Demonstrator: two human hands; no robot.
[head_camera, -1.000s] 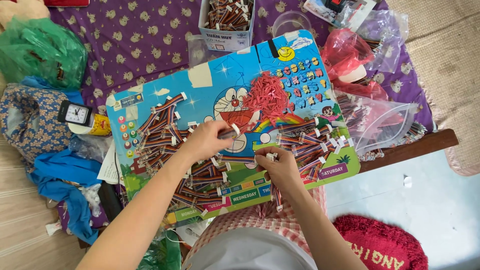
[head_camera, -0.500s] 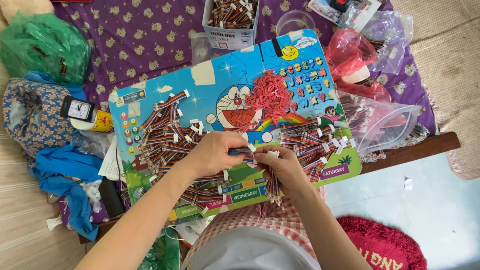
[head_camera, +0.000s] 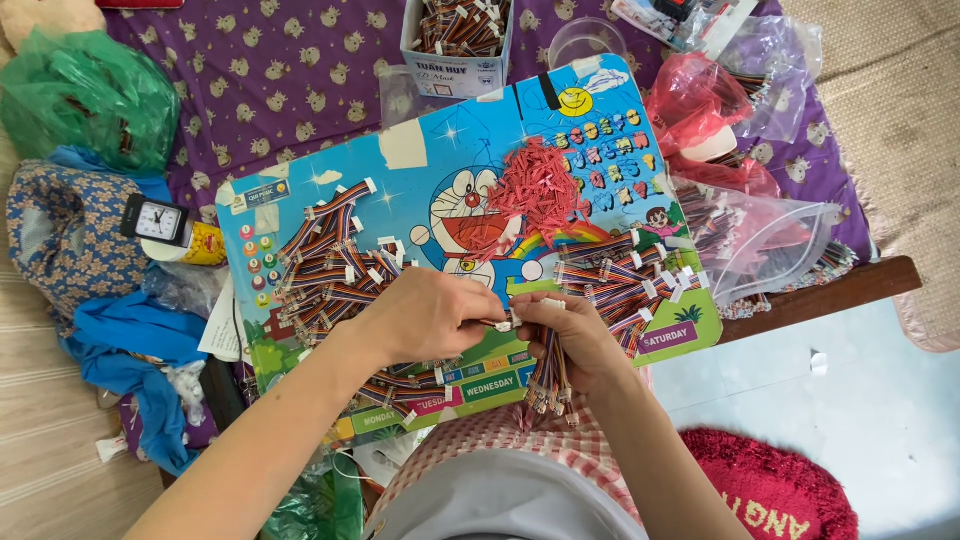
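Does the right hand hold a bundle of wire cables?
Yes, the right hand grips a bundle of multicoloured wire cables that hangs down over the colourful board.

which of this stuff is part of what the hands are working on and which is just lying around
In use:
left hand
right hand
wire bundle gripped in the right hand
loose wire harnesses
red pile
cartoon board
box of harnesses

Lying about:
clock
green bag
blue cloth
red rug

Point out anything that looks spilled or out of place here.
Some wire bundles have slid off the cartoon board at its right edge, beside the clear bag. Otherwise only loose piles; nothing looks damaged.
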